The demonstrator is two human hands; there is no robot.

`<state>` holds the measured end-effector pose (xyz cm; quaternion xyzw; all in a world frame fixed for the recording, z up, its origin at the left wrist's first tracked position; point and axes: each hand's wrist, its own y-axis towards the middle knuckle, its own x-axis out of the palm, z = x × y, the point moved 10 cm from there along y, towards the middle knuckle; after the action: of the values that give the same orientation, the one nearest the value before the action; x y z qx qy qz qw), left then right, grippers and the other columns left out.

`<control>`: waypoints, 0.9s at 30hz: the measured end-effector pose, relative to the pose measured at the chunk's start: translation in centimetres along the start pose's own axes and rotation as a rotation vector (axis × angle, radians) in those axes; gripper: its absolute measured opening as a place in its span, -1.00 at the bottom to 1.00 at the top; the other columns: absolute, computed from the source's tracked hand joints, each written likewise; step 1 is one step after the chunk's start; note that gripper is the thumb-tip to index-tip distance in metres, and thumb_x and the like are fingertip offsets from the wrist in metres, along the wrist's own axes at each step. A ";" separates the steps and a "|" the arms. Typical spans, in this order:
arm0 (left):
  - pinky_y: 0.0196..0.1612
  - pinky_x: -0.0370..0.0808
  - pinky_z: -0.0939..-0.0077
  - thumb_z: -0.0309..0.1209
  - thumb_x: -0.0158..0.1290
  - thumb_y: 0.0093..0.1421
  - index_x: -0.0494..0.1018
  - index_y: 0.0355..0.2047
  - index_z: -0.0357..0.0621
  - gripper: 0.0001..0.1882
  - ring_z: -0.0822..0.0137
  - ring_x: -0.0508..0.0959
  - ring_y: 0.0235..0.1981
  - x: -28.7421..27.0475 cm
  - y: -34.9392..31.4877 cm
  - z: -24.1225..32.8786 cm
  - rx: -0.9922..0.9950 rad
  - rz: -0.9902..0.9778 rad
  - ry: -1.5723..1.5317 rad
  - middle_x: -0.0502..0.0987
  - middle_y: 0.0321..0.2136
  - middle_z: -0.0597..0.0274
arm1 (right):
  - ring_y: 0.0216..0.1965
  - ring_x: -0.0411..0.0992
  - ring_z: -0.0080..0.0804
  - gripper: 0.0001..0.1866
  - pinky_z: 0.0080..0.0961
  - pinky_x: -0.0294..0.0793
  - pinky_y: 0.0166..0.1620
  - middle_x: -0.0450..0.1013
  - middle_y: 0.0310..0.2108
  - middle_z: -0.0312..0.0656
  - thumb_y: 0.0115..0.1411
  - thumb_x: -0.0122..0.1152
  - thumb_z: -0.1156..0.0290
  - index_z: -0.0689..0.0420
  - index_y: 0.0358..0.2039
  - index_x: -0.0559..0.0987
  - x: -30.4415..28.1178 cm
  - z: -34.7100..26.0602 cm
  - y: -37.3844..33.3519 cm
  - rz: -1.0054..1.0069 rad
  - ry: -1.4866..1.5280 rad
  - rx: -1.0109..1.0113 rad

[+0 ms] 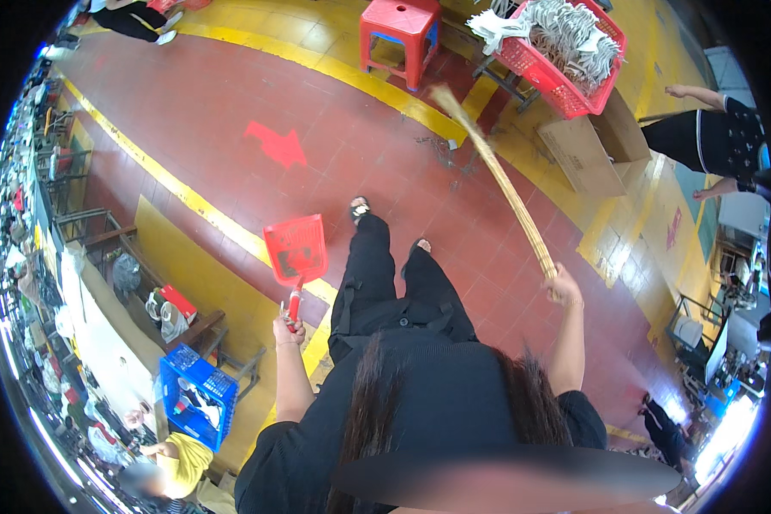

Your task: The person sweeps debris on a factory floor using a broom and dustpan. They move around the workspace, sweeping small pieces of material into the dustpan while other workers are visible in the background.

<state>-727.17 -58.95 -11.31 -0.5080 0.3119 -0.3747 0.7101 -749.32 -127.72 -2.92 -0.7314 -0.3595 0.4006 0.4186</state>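
At the far left, one blue crate (201,364) with pale and dark items inside stands close to one person in a yellow top (190,467). Further right, one red arrow-shaped mark (276,146) lies on the red floor tiles (206,111). The two hands are well apart, each closed on one tool. The left hand (289,331) is wrapped around the handle of one red dustpan (291,231), whose pan points away from the body, left of the legs, with a patch of greyish dirt in it. Two feet in open footwear (360,208) show beyond the dark trousers. Ahead stands one red stool (400,43); a small mark on its seat is too small to read. One straw-coloured broom (510,193) slants from its head near the stool back to the right hand (563,287), clasped around its near end. Beyond are one red basket (540,73) heaped with whitish pieces (574,34), too many to count, and one open cardboard box (582,158), any print on it illegible.
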 end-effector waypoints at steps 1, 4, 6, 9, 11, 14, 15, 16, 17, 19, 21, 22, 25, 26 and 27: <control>-0.85 -0.02 0.62 -0.24 -0.20 0.03 0.26 -0.50 -0.05 -0.82 0.42 0.14 -0.86 -0.8 0.4 0.7 0.030 0.005 -0.063 0.23 -0.79 0.25 | -0.83 0.17 -0.58 -0.53 -0.61 0.16 -0.80 0.20 -0.68 -0.32 -0.23 0.11 0.72 0.03 -0.31 0.19 0.7 1.9 -1.7 0.049 0.061 0.025; -0.84 0.05 0.62 -0.22 -0.26 0.04 0.25 -0.46 -0.01 -0.82 0.43 0.19 -0.84 -2.0 2.1 2.7 -0.079 0.024 0.006 0.18 -0.78 0.32 | -0.80 0.21 -0.57 -0.64 -0.62 0.20 -0.80 0.23 -0.69 -0.31 -0.10 0.10 0.64 0.04 -0.35 0.17 6.5 5.0 -3.3 0.069 0.321 0.150; -0.85 0.04 0.61 -0.22 -0.27 0.04 0.26 -0.47 -0.01 -0.81 0.43 0.16 -0.85 -2.4 3.1 5.1 -0.077 0.045 -0.031 0.17 -0.80 0.32 | -0.79 0.21 -0.57 -0.77 -0.65 0.24 -0.77 0.22 -0.72 -0.31 -0.05 0.08 0.58 0.08 -0.43 0.23 12.8 2.6 -1.4 -0.100 0.573 0.125; -0.85 0.03 0.60 -0.22 -0.26 0.03 0.26 -0.47 -0.02 -0.80 0.42 0.15 -0.86 -3.2 4.3 9.9 -0.133 0.062 -0.052 0.17 -0.82 0.30 | -0.76 0.25 -0.57 -0.87 -0.66 0.30 -0.73 0.23 -0.74 -0.30 -0.02 0.02 0.59 0.11 -0.58 0.29 21.2 -4.6 4.7 -0.259 1.153 0.201; -0.86 0.02 0.59 -0.22 -0.26 0.03 0.25 -0.48 -0.03 -0.80 0.41 0.14 -0.87 -4.4 5.1 12.6 -0.132 0.040 -0.068 0.16 -0.83 0.29 | -0.74 0.27 -0.55 -0.88 -0.65 0.32 -0.70 0.24 -0.74 -0.30 -0.03 0.00 0.60 0.14 -0.61 0.30 26.4 -9.2 8.0 -0.316 1.230 0.229; -0.79 0.10 0.56 -0.16 -0.24 0.07 0.27 -0.49 -0.10 -0.73 0.38 0.16 -0.85 -6.0 6.9 17.3 -0.107 -0.051 0.191 0.19 -0.81 0.30 | -0.73 0.28 -0.52 -0.90 -0.63 0.35 -0.67 0.25 -0.73 -0.29 -0.04 0.00 0.61 0.17 -0.60 0.30 38.2 -12.8 9.7 -0.364 1.150 0.357; -0.72 0.20 0.54 -0.09 -0.23 0.12 0.29 -0.49 -0.15 -0.64 0.35 0.20 -0.83 -6.1 7.3 18.0 -0.246 -0.096 0.185 0.19 -0.81 0.32 | -0.73 0.28 -0.51 -0.90 -0.61 0.35 -0.66 0.25 -0.72 -0.28 -0.04 0.00 0.61 0.18 -0.59 0.30 41.9 -14.1 9.3 -0.423 1.097 0.342; -0.73 0.18 0.53 -0.12 -0.22 0.12 0.29 -0.49 -0.16 -0.66 0.34 0.20 -0.82 -5.4 7.8 19.8 -0.214 -0.165 0.194 0.22 -0.79 0.30 | -0.73 0.28 -0.50 -0.91 -0.59 0.36 -0.66 0.25 -0.72 -0.27 -0.04 0.00 0.62 0.18 -0.59 0.30 45.4 -14.8 8.7 -0.440 1.079 0.373; -0.75 0.17 0.52 -0.15 -0.20 0.12 0.28 -0.49 -0.17 -0.68 0.34 0.21 -0.82 -3.8 7.7 20.9 -0.263 -0.320 0.137 0.25 -0.78 0.29 | -0.73 0.27 -0.50 -0.90 -0.57 0.36 -0.66 0.25 -0.72 -0.27 -0.04 0.00 0.62 0.18 -0.59 0.30 48.8 -16.1 8.0 -0.496 1.015 0.336; -0.80 0.10 0.55 -0.23 -0.17 0.10 0.27 -0.44 -0.16 -0.76 0.38 0.22 -0.81 -1.9 6.2 21.5 -0.398 -0.492 -0.007 0.29 -0.74 0.22 | -0.74 0.27 -0.50 -0.88 -0.55 0.36 -0.66 0.24 -0.73 -0.27 -0.03 -0.01 0.64 0.17 -0.60 0.29 54.7 -18.5 6.4 -0.542 0.928 0.329; -0.81 0.08 0.57 -0.25 -0.15 0.08 0.26 -0.41 -0.16 -0.78 0.40 0.22 -0.81 -2.2 7.8 24.5 -0.180 -0.299 -0.059 0.31 -0.72 0.19 | -0.75 0.25 -0.50 -0.87 -0.54 0.37 -0.66 0.24 -0.73 -0.27 -0.02 -0.01 0.64 0.16 -0.60 0.27 59.9 -21.9 5.1 -0.586 0.845 0.321; -0.81 0.07 0.59 -0.27 -0.14 0.07 0.26 -0.40 -0.15 -0.79 0.41 0.21 -0.81 -2.0 8.1 25.7 -0.097 -0.265 -0.121 0.32 -0.72 0.18 | -0.76 0.25 -0.50 -0.86 -0.54 0.37 -0.66 0.23 -0.74 -0.28 -0.02 -0.01 0.64 0.16 -0.60 0.27 62.0 -23.9 4.6 -0.605 0.792 0.303; -0.81 0.07 0.59 -0.29 -0.13 0.08 0.27 -0.40 -0.12 -0.82 0.42 0.20 -0.82 -1.7 9.5 28.5 -0.009 -0.175 0.143 0.35 -0.67 0.17 | -0.74 0.26 -0.51 -0.87 -0.56 0.38 -0.66 0.24 -0.70 -0.27 0.01 0.00 0.62 0.15 -0.55 0.27 66.7 -30.3 3.8 -0.680 0.848 0.313; -0.81 0.07 0.59 -0.29 -0.13 0.09 0.28 -0.41 -0.12 -0.83 0.42 0.20 -0.82 -2.4 10.2 29.7 0.026 -0.066 0.232 0.35 -0.67 0.18 | -0.73 0.27 -0.51 -0.87 -0.57 0.38 -0.65 0.24 -0.69 -0.27 0.01 0.00 0.62 0.15 -0.54 0.27 67.2 -31.9 3.9 -0.680 0.818 0.318; -0.82 0.08 0.57 -0.26 -0.13 0.11 0.30 -0.44 -0.13 -0.80 0.41 0.21 -0.82 -2.6 10.4 29.4 0.008 -0.017 0.037 0.35 -0.67 0.20 | -0.73 0.27 -0.53 -0.87 -0.55 0.39 -0.66 0.24 -0.68 -0.29 0.00 0.01 0.63 0.15 -0.53 0.27 67.5 -33.4 3.7 -0.744 0.850 0.372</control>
<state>-702.03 -40.30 -12.57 -0.5008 0.3190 -0.3914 0.7030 -690.58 -81.86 -14.49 -0.5670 -0.3162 -0.0449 0.7593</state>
